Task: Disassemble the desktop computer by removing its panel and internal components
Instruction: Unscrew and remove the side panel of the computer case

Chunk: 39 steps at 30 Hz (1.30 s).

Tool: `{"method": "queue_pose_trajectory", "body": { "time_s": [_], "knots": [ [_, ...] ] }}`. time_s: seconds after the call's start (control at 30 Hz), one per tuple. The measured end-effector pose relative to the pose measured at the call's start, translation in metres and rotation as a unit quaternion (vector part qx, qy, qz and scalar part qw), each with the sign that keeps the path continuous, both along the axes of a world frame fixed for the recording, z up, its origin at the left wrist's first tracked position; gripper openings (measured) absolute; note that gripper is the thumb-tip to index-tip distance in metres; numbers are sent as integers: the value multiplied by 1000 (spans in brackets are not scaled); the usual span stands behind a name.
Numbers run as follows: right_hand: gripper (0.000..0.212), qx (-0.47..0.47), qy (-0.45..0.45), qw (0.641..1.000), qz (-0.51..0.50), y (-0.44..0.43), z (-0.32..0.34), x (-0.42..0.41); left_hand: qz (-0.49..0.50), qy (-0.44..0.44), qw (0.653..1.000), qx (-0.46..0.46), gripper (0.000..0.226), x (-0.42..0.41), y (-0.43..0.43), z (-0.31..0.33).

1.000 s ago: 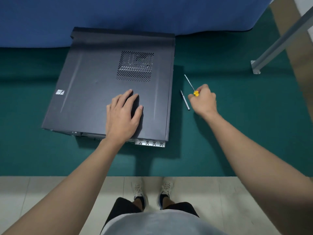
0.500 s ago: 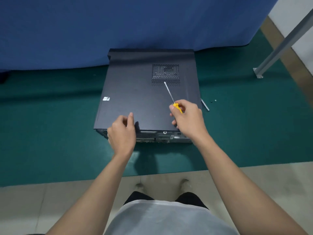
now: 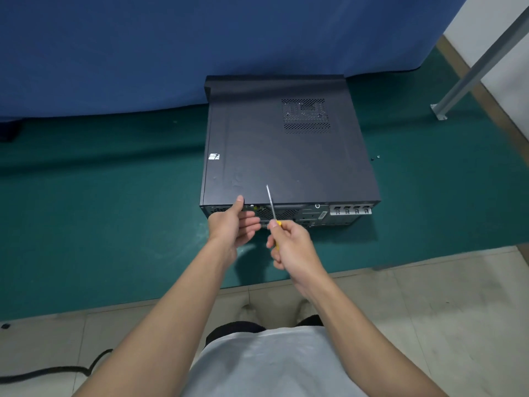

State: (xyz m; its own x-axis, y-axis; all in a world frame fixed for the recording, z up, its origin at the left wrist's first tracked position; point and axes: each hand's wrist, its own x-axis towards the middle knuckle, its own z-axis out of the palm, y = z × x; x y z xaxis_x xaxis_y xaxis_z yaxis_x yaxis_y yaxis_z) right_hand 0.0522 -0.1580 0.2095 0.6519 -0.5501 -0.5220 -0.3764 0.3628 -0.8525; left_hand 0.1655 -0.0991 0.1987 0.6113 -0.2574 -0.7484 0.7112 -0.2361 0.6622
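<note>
Fingers (image 3: 252, 223), left hand (image 3: 229, 224): half curled just in front of the rear face of the desktop computer (image 3: 315, 214), thumb on the rear edge of the side panel (image 3: 266, 156); whether they pinch the panel lip cannot be told.
Fingers, right hand (image 3: 292, 247): clamped round the yellow handle of a screwdriver (image 3: 270, 203), shaft tilted up and away, tip over the panel's rear edge, seated in nothing visible.
Computer: lying on its side on the green floor mat (image 3: 114, 210), rear toward the person, panel uppermost and in place.
Two small screws (image 3: 375, 158): loose on the mat, right of the case.
Risks, as judged: panel binding or jerking free if a fastener remains; held tip scratching the panel or jabbing the left hand close beside it; loose screws lost if the case slides.
</note>
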Motion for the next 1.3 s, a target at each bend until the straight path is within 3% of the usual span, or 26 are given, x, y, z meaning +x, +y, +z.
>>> {"method": "queue_pose_trajectory", "body": {
  "time_s": [0.13,0.4,1.03,1.17,1.3],
  "knots": [
    [25,67,-9,998,-11,20,-4,2,17,72,994,-84,39,4,0,2],
    [27,131,15,991,-24,35,-11,5,10,117,983,-138,39,14,3,-3],
    [26,217,-31,975,-40,36,-23,4,-14,120,982,-148,39,18,7,-8],
    [24,320,-89,941,-66,36,-28,2,-14,119,982,-145,39,19,8,-8],
    [26,466,-152,867,-87,33,-34,-1,-13,120,982,-147,38,19,7,-8]
  ]
}}
